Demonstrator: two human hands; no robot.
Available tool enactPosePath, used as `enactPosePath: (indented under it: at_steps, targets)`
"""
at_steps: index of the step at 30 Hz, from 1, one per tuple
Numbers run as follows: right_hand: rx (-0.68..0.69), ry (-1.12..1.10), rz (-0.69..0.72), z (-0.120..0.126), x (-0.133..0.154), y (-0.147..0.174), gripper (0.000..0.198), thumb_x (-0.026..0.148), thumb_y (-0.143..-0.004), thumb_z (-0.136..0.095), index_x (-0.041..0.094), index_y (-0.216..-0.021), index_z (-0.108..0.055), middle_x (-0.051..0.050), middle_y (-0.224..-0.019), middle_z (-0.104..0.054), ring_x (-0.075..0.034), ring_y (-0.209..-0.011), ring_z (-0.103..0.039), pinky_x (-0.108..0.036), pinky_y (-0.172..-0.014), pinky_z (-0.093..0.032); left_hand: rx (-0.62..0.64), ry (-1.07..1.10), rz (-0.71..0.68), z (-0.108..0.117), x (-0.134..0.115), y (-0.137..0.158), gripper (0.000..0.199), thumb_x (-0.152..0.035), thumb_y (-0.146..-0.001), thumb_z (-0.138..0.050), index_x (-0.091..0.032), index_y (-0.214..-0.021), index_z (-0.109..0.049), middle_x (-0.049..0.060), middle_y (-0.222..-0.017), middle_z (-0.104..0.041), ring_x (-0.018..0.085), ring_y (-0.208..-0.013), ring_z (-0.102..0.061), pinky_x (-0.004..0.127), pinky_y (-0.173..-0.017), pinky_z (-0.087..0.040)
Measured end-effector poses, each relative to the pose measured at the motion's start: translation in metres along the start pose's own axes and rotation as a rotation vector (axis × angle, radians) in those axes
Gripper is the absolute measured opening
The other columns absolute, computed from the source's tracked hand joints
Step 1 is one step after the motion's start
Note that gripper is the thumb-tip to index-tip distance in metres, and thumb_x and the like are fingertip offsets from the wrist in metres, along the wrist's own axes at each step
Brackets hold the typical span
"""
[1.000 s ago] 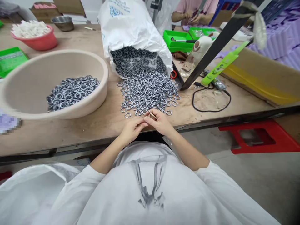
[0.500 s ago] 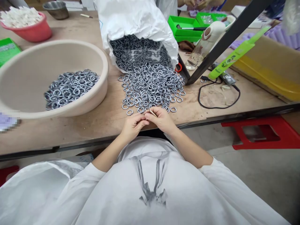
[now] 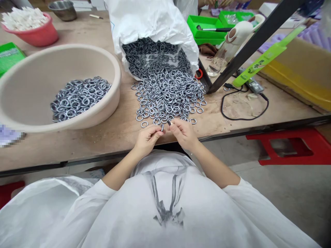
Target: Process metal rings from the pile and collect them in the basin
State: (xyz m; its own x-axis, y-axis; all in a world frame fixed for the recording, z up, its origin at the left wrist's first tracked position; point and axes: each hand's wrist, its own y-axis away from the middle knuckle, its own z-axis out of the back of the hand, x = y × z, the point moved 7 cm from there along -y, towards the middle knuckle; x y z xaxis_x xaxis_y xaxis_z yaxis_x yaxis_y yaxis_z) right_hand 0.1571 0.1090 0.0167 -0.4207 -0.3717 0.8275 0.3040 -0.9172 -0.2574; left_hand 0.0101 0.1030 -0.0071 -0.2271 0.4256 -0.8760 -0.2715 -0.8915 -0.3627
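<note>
Between the thumb and forefinger of my left hand [image 3: 146, 139] is a metal ring [image 3: 162, 127], held near the table's front edge. My right hand [image 3: 184, 133], a little to the right, is closed on a thin stick with a dark tip [image 3: 169, 122]; most of it is hidden by the fingers. The two hands are slightly apart. Just beyond them, a heap of loose metal rings [image 3: 168, 93] spills from a white sack [image 3: 152, 20] lying on its side. More rings [image 3: 80, 98] lie in a large beige basin [image 3: 117, 72] to the left.
At the back left stand a red bowl of white pieces [image 3: 43, 34] and a metal bowl [image 3: 63, 10]. A dark slanted metal bar [image 3: 232, 58], a bottle [image 3: 222, 55], a lime-green fan [image 3: 258, 65] and a black cable [image 3: 244, 119] are on the right. Green trays [image 3: 207, 32] sit behind.
My hands have parted slightly, the right one shifting right. The ring in my left fingers and the dark tip in my right now show. The view has shifted a little.
</note>
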Motion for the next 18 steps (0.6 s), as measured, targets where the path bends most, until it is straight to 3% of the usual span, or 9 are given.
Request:
enactPosePath:
  at_steps: [6,18]
  targets:
    - [0.084,0.279,0.12,-0.006,0.011,0.011,0.044,0.05,-0.101,-0.039,0.02,-0.072,-0.056,-0.001,-0.066,-0.052,-0.014,-0.061,-0.043,-0.03,-0.059,-0.025,-0.03,-0.065,-0.049,0.003,-0.002,0.0,0.04,-0.055,-0.091,-0.054,-0.021,-0.076,-0.067,0.005,-0.076,-0.07,0.018,-0.075,-0.063,0.031,-0.071,-0.05]
    - [0.098,0.286,0.183,-0.008,0.016,0.012,0.046,0.05,-0.101,-0.038,0.021,-0.067,-0.05,-0.001,-0.064,-0.05,-0.015,-0.062,-0.042,-0.031,-0.061,-0.025,-0.002,-0.091,-0.109,0.002,-0.008,0.001,0.034,-0.048,-0.094,-0.053,-0.021,-0.081,-0.069,0.007,-0.081,-0.071,0.018,-0.081,-0.065,0.031,-0.073,-0.05]
